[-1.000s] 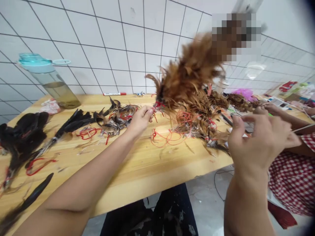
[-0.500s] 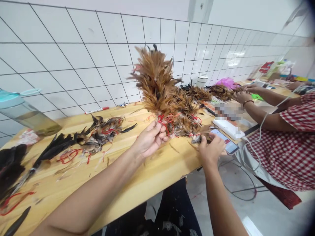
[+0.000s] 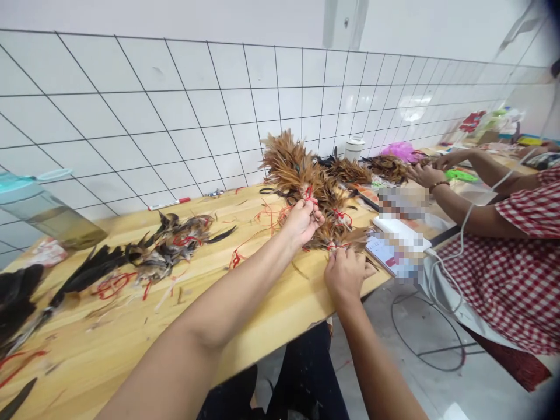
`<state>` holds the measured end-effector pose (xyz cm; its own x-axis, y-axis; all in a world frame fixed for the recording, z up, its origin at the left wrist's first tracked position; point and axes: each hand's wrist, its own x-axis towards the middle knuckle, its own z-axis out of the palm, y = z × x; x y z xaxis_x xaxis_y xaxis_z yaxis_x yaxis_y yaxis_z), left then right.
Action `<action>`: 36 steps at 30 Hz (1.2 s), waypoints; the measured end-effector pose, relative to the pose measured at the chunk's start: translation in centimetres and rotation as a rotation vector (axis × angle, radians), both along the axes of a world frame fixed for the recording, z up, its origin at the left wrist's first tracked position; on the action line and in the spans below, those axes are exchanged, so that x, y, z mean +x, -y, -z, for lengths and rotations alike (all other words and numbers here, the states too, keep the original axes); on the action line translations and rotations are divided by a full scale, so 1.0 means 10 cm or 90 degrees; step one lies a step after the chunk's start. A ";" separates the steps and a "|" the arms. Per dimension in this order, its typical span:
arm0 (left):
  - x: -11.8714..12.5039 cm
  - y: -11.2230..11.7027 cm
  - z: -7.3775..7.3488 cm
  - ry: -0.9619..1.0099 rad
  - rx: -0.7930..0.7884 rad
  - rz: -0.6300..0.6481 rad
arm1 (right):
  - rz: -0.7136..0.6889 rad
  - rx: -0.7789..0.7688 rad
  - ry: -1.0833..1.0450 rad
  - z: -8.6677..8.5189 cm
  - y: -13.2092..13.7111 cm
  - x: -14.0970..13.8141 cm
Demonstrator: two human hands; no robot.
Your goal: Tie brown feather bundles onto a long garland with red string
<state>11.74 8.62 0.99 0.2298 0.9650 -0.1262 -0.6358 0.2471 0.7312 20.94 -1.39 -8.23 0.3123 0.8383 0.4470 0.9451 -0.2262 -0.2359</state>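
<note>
My left hand [image 3: 305, 220] is closed, its fingertips pinching the red string [image 3: 308, 192] at the base of a bushy brown feather bundle [image 3: 286, 157]. This bundle leans up toward the tiled wall. Nearer the table's front edge, my right hand [image 3: 349, 273] closes its fingers on the end of another brown feather bundle [image 3: 339, 238], which lies on the table and is tied with red string. Between the two hands more tied brown feathers [image 3: 336, 201] lie in a row. What exactly sits under each set of fingertips is partly hidden.
Dark loose feathers [image 3: 172, 245] and red string [image 3: 111, 286] lie on the wooden table [image 3: 245, 303] at left, beside a water bottle [image 3: 52, 210]. A marker [image 3: 168, 204] lies by the wall. A phone [image 3: 391, 256] and white power bank [image 3: 401, 233] are right, near a co-worker's hands [image 3: 426, 175].
The feather bundle by my left hand has dropped lower and tilted. My left hand has moved right, while my right hand has shifted left and closer to it. The view has tipped slightly.
</note>
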 end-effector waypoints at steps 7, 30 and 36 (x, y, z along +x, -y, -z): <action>0.46 -0.38 0.21 -0.084 -0.054 -0.023 | -0.030 -0.027 0.008 0.02 -0.02 -0.01; 0.64 -0.35 0.29 -0.228 -0.038 0.115 | -0.044 -0.067 0.052 0.06 -0.04 -0.01; 0.55 -0.54 0.46 -0.379 -0.102 0.118 | -0.044 -0.101 0.052 0.05 -0.05 -0.02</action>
